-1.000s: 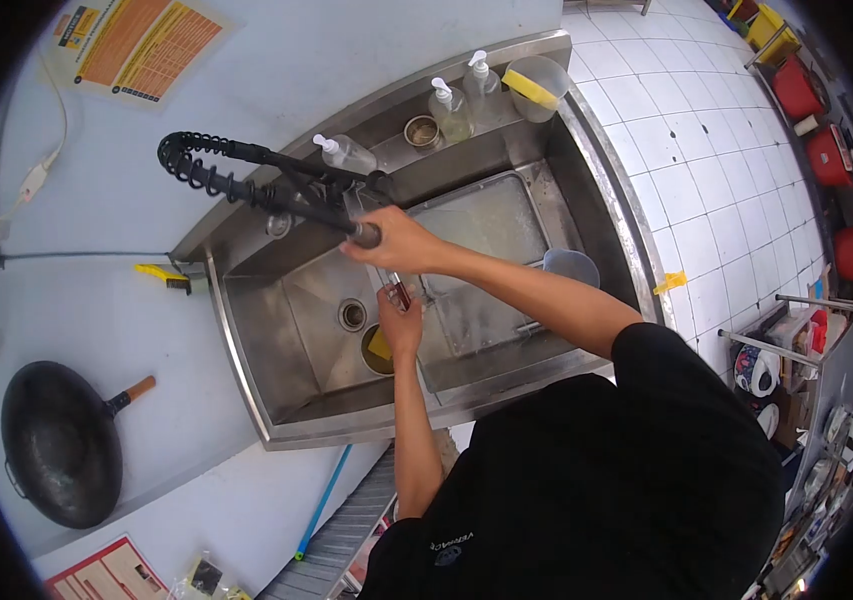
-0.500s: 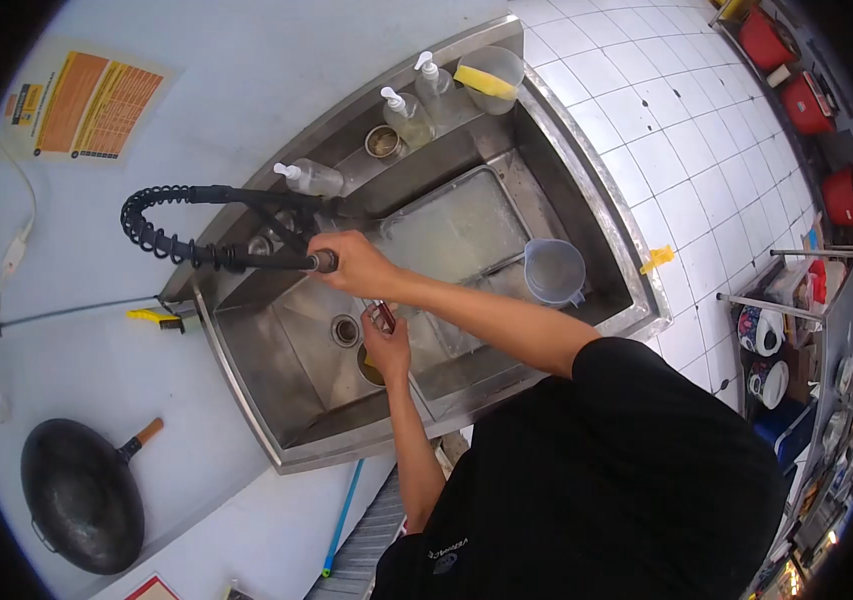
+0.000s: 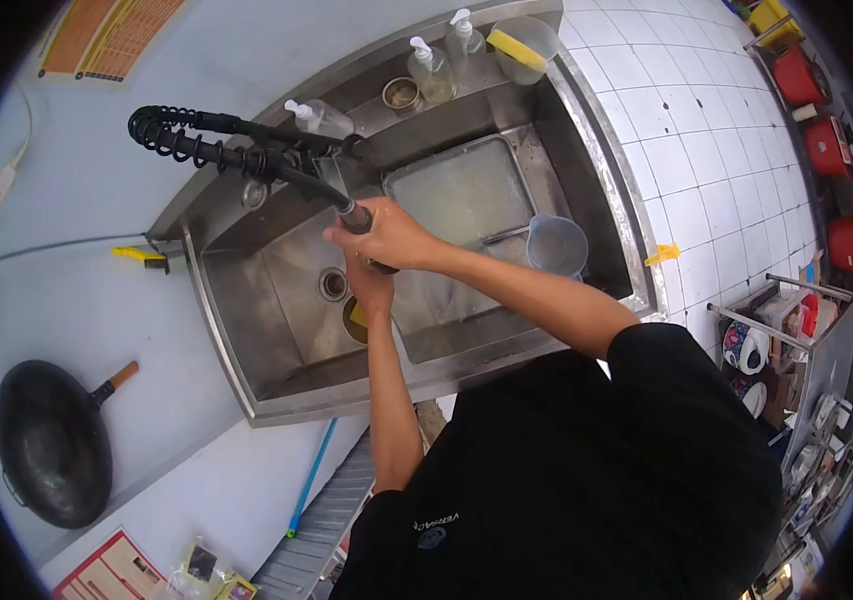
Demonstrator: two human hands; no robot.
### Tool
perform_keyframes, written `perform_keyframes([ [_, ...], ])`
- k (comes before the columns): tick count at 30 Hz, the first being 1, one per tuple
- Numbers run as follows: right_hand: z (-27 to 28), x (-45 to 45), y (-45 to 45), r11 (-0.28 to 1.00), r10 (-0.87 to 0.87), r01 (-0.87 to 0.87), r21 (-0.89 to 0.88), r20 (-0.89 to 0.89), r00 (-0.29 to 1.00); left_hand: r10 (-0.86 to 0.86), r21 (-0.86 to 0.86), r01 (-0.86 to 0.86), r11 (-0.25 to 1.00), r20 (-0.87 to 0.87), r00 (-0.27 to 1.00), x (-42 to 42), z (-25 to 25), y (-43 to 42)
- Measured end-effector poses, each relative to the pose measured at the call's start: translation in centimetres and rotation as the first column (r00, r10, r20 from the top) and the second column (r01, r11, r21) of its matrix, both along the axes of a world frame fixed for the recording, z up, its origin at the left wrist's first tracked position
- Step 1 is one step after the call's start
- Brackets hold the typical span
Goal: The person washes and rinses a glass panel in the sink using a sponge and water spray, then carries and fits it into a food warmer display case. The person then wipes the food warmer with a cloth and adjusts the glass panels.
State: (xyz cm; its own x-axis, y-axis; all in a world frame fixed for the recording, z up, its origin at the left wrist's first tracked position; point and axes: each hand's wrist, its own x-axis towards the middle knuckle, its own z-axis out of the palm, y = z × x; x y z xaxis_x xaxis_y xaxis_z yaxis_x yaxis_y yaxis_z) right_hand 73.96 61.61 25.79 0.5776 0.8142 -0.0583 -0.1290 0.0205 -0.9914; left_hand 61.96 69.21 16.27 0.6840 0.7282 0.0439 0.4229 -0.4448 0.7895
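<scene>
The right hand's (image 3: 396,236) grip wraps the sprayer (image 3: 354,213) above the sink's (image 3: 286,290) middle; the left hand's (image 3: 373,292) grip is hidden, so I cannot tell its hold. Work seems midway: the tray (image 3: 516,172) and jug (image 3: 557,247) sit unhandled at right.

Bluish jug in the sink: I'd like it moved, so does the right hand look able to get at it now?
Probably not yet: the right hand grips the black sprayer. Otherwise the way looks free, with nothing covering the bluish jug.
</scene>
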Motion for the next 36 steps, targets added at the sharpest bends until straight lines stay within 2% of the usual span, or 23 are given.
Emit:
perform_keyframes([
  [2, 0.4, -0.3, -0.6, 0.996, -0.087, 0.086, -0.018, -0.022, 0.996, 0.023, -0.098, -0.018, 0.995, 0.045, 0.999, 0.3, 0.1, 0.0],
  [3, 0.6, -0.2, -0.9, 0.991, -0.128, 0.127, -0.028, -0.025, 0.991, 0.063, -0.201, -0.037, 0.979, 0.126, 0.990, 0.6, -0.6, 0.1],
  [5, -0.5, 0.1, -0.5, 0.998, -0.059, 0.060, 0.006, -0.036, 0.998, 0.174, -0.395, -0.058, 0.917, 0.265, 0.948, 0.5, -1.9, 0.8],
  [6, -0.5, -0.3, -0.4, 0.999, -0.029, 0.030, 0.021, -0.053, 0.998, 0.141, -0.335, -0.069, 0.940, 0.195, 0.971, 0.3, -0.3, 0.3],
  [8, 0.5, -0.8, -0.6, 0.991, -0.122, 0.126, 0.046, -0.074, 0.990, 0.082, -0.212, -0.066, 0.975, 0.066, 0.995, 1.0, 2.5, -0.5],
  [9, 1.1, -0.9, -0.8, 0.984, -0.166, 0.171, 0.057, -0.084, 0.983, 0.052, -0.116, -0.041, 0.992, 0.090, 0.995, 1.2, 2.1, -0.4],
  [11, -0.1, -0.6, -0.2, 0.998, -0.037, 0.039, 0.040, -0.053, 0.998, -0.004, 0.085, -0.006, 0.996, 0.121, 0.993, 1.2, 1.4, 0.2],
  [12, -0.8, -1.1, -0.2, 0.999, 0.025, -0.024, 0.026, -0.051, 0.998, 0.019, 0.097, -0.029, 0.995, 0.105, 0.994, 0.6, 1.3, 0.1],
  [14, -1.2, -1.1, 0.3, 0.997, -0.073, 0.072, 0.028, 0.034, 0.997, 0.064, 0.122, -0.077, 0.990, 0.107, 0.992, 1.0, 1.2, 0.0],
  [17, 0.9, 0.0, 1.3, 0.988, -0.151, 0.144, 0.049, 0.196, 0.969, 0.169, -0.019, -0.169, 0.985, -0.024, 0.985, 0.5, 1.4, -0.7],
  [20, 3.3, 1.2, 3.6, 0.983, -0.167, 0.123, 0.139, 0.374, 0.912, 0.122, -0.078, -0.127, 0.989, -0.068, 0.990, 0.8, 2.1, -1.7],
  [21, 3.8, 1.7, 4.5, 0.979, -0.166, 0.095, 0.180, 0.434, 0.885, 0.105, -0.043, -0.109, 0.993, -0.082, 0.991, 1.0, 1.8, -2.1],
  [24, 5.4, 2.9, 6.1, 0.985, 0.155, -0.173, 0.003, 0.434, 0.887, 0.071, 0.037, -0.066, 0.997, -0.151, 0.986, 1.8, 1.4, -4.2],
  [25, 6.1, 3.0, 6.1, 0.976, 0.209, -0.219, -0.018, 0.389, 0.897, 0.057, 0.045, -0.049, 0.998, -0.188, 0.981, 2.3, 1.6, -5.2],
  [28, 4.8, 3.4, 7.3, 0.981, 0.179, -0.190, -0.025, 0.486, 0.855, 0.022, 0.024, -0.015, 1.000, -0.308, 0.951, 3.6, 3.6, -7.5],
  [29, 5.1, 4.1, 7.0, 0.964, 0.255, -0.249, -0.096, 0.606, 0.754, 0.008, 0.007, -0.006, 1.000, -0.354, 0.935, 3.7, 4.0, -8.2],
  [32, 3.3, 3.2, 6.6, 0.995, 0.016, -0.077, 0.059, 0.689, 0.724, -0.027, -0.009, 0.026, 1.000, -0.349, 0.937, 3.7, 3.9, -9.9],
  [33, 3.1, 3.2, 6.5, 0.998, 0.048, -0.057, -0.011, 0.704, 0.709, -0.023, 0.027, 0.033, 0.999, -0.303, 0.953, 3.7, 3.6, -10.5],
  [34, 3.0, 3.6, 6.3, 0.976, 0.216, -0.156, -0.149, 0.648, 0.730, -0.026, 0.017, 0.032, 0.999, -0.293, 0.956, 3.7, 3.5, -10.7],
  [36, 3.5, 3.9, 5.7, 0.851, 0.511, -0.352, -0.389, 0.460, 0.727, -0.042, -0.002, 0.044, 0.999, -0.282, 0.958, 3.4, 3.4, -11.2],
])
